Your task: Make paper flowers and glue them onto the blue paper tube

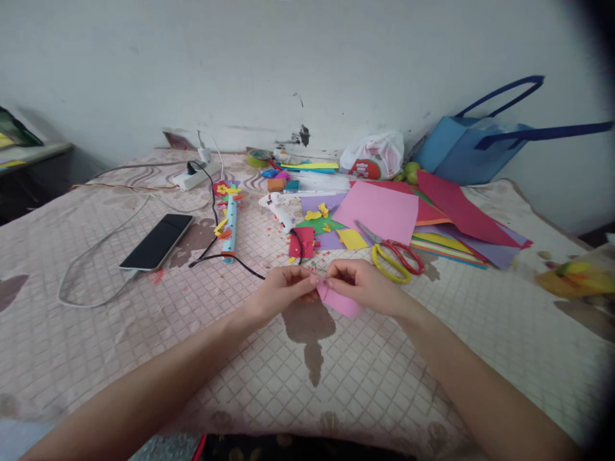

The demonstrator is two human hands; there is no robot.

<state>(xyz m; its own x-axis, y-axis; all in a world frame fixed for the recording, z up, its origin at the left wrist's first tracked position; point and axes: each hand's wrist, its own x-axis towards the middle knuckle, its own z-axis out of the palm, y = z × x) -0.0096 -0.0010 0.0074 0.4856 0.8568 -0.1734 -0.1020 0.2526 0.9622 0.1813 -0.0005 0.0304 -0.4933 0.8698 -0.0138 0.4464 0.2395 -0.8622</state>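
A small pink paper piece [342, 303] with a crease is pinched between my two hands above the patterned tablecloth. My left hand [287, 285] has its thumb and fingers closed on the paper's left end. On the other side, my right hand [358, 282] grips the upper edge, its fingers curled. The rest of the piece hangs below my right hand. Just beyond my hands lie a red paper square [300, 243], a white glue gun [278, 211] and scissors with red and yellow handles [391, 259].
Coloured sheets [379, 208] are piled at the back right, near a blue bag [461, 150] and a white plastic bag [377, 157]. Leftward are a decorated blue strip [230, 224], a phone [158, 242] with its cable, and a power strip [196, 175].
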